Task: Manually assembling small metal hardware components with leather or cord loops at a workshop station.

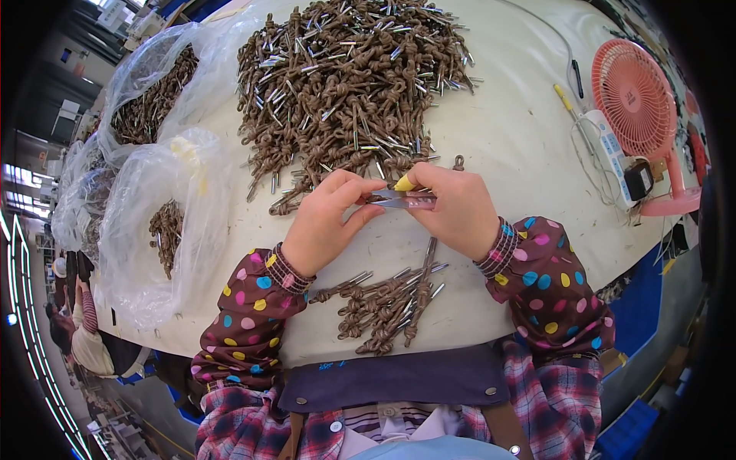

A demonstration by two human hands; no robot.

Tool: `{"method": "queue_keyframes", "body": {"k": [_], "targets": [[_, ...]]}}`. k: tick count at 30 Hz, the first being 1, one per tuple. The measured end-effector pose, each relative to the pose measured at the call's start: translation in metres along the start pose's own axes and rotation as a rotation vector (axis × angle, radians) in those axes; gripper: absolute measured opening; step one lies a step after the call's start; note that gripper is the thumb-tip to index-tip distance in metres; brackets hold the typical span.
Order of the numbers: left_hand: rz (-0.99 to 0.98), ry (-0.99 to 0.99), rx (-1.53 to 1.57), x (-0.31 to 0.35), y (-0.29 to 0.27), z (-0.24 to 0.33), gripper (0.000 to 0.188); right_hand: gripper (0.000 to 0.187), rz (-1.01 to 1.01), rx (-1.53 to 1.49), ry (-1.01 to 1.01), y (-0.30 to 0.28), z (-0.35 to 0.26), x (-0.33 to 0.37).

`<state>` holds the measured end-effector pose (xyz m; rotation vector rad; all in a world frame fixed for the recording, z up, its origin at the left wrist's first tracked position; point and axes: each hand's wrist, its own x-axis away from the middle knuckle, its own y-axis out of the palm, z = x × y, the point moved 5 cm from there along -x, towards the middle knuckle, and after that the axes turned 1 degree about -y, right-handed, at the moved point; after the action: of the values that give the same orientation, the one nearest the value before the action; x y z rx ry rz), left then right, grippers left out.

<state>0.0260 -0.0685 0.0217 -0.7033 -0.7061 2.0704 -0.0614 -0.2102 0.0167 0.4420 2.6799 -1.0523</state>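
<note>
My right hand (pixel 461 205) grips a pair of metal thread snips (pixel 400 202), their blades pointing left. A patch of yellow shows on one of its fingers. My left hand (pixel 323 221) is pinched closed at the blade tips; what its fingers hold is too small to make out. A knotted cord end (pixel 458 162) pokes out behind my right hand. Below the hands, near my apron, lies a small heap of brown knotted cords (pixel 383 310) with metal tips. Just beyond the hands rises a large pile of similar cords (pixel 345 84).
Clear plastic bags (pixel 126 230) with more brown cords stand along the left of the pale table (pixel 521 138). At the right are a pink fan (pixel 632 96), a white power strip (pixel 611 157) with a black plug (pixel 638 181), and a black pen (pixel 576 79). Another person (pixel 88 330) is far left.
</note>
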Motion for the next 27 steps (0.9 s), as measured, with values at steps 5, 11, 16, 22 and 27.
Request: {"method": "queue_keyframes", "body": {"k": [5,11,16,22,27], "targets": [[0.058,0.111,-0.095,0.002,0.001,0.000,0.017,0.016,0.027,-0.040,0.028,0.000,-0.003,0.000],[0.100,0.104,-0.090,0.002,-0.001,0.003,0.015,0.016,0.053,-0.087,0.019,0.000,-0.004,0.000],[0.084,0.109,0.025,-0.001,-0.008,-0.003,0.012,0.017,0.063,-0.283,0.134,0.004,0.008,-0.002],[-0.007,0.032,0.100,0.001,0.003,-0.008,0.007,0.018,0.029,-0.300,0.212,0.005,0.012,-0.001],[-0.019,-0.109,0.172,0.006,0.007,-0.013,0.005,0.023,0.066,-0.206,0.067,0.002,0.005,0.001]]}}
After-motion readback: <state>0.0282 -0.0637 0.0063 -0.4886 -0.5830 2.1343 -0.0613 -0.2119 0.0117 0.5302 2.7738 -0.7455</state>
